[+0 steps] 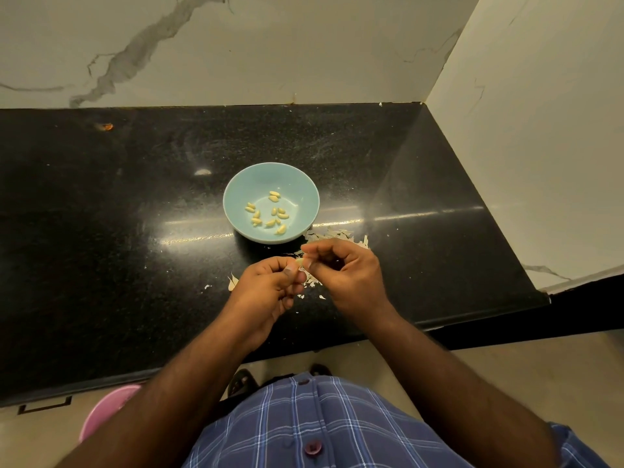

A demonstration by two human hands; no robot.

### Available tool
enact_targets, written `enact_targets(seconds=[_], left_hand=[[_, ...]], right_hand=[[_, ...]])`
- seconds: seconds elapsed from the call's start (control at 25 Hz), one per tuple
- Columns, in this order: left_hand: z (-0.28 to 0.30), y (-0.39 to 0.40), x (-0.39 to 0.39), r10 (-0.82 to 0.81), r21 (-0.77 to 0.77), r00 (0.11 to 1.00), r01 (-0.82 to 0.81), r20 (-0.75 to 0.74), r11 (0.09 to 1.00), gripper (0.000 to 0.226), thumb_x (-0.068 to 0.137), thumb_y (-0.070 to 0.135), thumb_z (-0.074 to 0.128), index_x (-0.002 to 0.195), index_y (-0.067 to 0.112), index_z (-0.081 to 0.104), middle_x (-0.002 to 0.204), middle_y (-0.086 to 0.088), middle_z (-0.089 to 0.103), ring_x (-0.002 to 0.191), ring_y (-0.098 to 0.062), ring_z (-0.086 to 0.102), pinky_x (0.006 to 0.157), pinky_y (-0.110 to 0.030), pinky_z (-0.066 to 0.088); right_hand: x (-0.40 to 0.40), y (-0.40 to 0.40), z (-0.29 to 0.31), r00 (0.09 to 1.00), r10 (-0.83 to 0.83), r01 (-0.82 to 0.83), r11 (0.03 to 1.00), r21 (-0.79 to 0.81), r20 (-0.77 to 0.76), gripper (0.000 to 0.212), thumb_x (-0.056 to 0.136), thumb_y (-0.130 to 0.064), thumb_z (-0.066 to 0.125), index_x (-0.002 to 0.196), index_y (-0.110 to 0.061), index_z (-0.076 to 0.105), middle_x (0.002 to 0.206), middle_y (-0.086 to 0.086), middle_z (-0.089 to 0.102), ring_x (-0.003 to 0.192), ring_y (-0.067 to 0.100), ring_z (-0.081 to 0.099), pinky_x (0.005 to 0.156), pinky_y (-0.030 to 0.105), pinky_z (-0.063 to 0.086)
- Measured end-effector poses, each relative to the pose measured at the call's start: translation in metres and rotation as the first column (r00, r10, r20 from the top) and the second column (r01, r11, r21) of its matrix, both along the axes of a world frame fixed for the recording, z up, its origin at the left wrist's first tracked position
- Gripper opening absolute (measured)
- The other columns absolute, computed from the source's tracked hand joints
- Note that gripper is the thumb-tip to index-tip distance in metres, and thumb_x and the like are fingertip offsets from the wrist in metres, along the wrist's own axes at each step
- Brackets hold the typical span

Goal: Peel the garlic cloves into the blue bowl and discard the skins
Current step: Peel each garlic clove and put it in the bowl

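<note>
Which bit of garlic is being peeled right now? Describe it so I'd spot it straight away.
Start at the blue bowl on the black counter, then look just in front of it, where the left hand and right hand meet. The garlic clove is pinched between their fingertips. Unlike the peeled cloves in the bowl, it is held in the air.

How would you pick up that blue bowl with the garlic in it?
Hold the round light-blue bowl by its rim, coming from the bare left side. It stands upright and open, the peeled cloves lie low inside, and the papery skins sit at its right.
</note>
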State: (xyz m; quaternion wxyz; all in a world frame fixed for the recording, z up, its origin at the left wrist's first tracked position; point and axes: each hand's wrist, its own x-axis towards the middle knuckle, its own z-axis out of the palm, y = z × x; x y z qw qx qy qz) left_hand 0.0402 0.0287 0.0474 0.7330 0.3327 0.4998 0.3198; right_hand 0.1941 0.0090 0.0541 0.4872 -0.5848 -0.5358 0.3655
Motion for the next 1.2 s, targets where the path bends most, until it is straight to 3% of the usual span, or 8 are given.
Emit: enact_targets(seconds=[0.12,0.24,0.36,0.64,0.76,0.92,1.08,1.2], left_hand=[[0.004,0.001,0.000,-0.008,-0.130,0.991,0.026,0.136,0.991,0.022,0.104,0.008,0.046,0.106,0.008,0.068,0.076,0.001,0.065,0.065,-0.007,0.057,0.060,-0.022,0.040],[0.001,0.000,-0.002,-0.014,0.019,0.999,0.013,0.037,1.000,0.018,0.104,0.006,0.047,0.099,0.011,0.064,0.075,0.003,0.064,0.066,-0.007,0.055,0.059,-0.021,0.040],[0.001,0.000,-0.004,-0.027,0.144,1.000,0.028,-0.009,0.989,0.018,0.105,0.006,0.048,0.096,0.014,0.061,0.076,0.002,0.063,0.068,-0.006,0.056,0.060,-0.023,0.040],[0.000,0.000,-0.007,-0.060,0.262,0.996,0.076,-0.067,0.962,0.015,0.104,0.006,0.050,0.096,0.014,0.061,0.077,0.001,0.063,0.069,-0.006,0.057,0.058,-0.023,0.041],[-0.002,0.003,-0.008,-0.002,0.209,0.997,0.017,-0.072,0.978,0.014,0.103,0.008,0.053,0.097,0.015,0.064,0.082,0.001,0.069,0.076,-0.012,0.061,0.061,-0.025,0.043],[0.001,0.007,-0.011,0.035,0.085,0.999,-0.035,-0.001,0.996,0.008,0.098,0.009,0.061,0.103,0.008,0.067,0.098,-0.010,0.077,0.078,-0.012,0.069,0.062,-0.020,0.051],[0.003,0.012,-0.013,0.105,0.050,0.994,-0.106,0.007,0.993,0.004,0.094,0.005,0.065,0.096,0.006,0.068,0.093,-0.013,0.077,0.073,-0.011,0.068,0.061,-0.018,0.052],[0.002,0.015,-0.016,0.106,0.066,0.994,-0.104,-0.020,0.992,0.005,0.093,0.003,0.066,0.096,0.006,0.068,0.093,-0.013,0.077,0.076,-0.012,0.069,0.062,-0.019,0.053]], right_hand=[[-0.002,-0.002,-0.001,0.996,0.016,-0.026,0.992,0.126,0.084,0.031,0.084,0.005,0.074,0.103,-0.020,0.076,0.093,-0.007,0.076,0.090,0.013,0.074,0.082,0.029,0.060],[-0.004,0.002,0.008,0.976,-0.017,-0.008,0.993,-0.114,-0.219,0.030,0.083,0.010,0.073,0.098,-0.016,0.075,0.083,0.000,0.075,0.080,0.015,0.072,0.075,0.030,0.059],[-0.001,0.007,0.018,0.865,-0.085,-0.124,0.919,-0.374,-0.495,0.030,0.084,0.016,0.065,0.095,-0.010,0.073,0.075,0.003,0.071,0.069,0.015,0.066,0.065,0.026,0.056],[0.004,0.012,0.019,0.753,-0.198,-0.195,0.844,-0.500,-0.628,0.030,0.087,0.017,0.057,0.097,-0.007,0.072,0.074,0.002,0.071,0.068,0.015,0.064,0.065,0.026,0.053],[0.007,0.013,0.016,0.816,-0.183,-0.118,0.876,-0.467,-0.548,0.024,0.091,0.010,0.060,0.096,-0.009,0.073,0.072,-0.003,0.069,0.068,0.011,0.061,0.067,0.025,0.052],[0.018,0.016,0.011,0.982,-0.078,-0.001,0.907,-0.421,-0.171,0.016,0.098,-0.004,0.061,0.094,-0.014,0.073,0.079,-0.002,0.068,0.072,0.010,0.061,0.072,0.028,0.055],[0.024,0.020,0.008,0.986,-0.013,0.071,0.932,-0.356,0.164,0.012,0.099,-0.019,0.064,0.093,-0.022,0.074,0.083,-0.006,0.074,0.073,0.005,0.067,0.075,0.031,0.060],[0.028,0.023,0.005,0.946,0.064,0.040,0.950,-0.309,0.318,0.017,0.097,-0.017,0.068,0.110,-0.020,0.078,0.105,-0.006,0.077,0.094,0.001,0.069,0.089,0.020,0.055]])
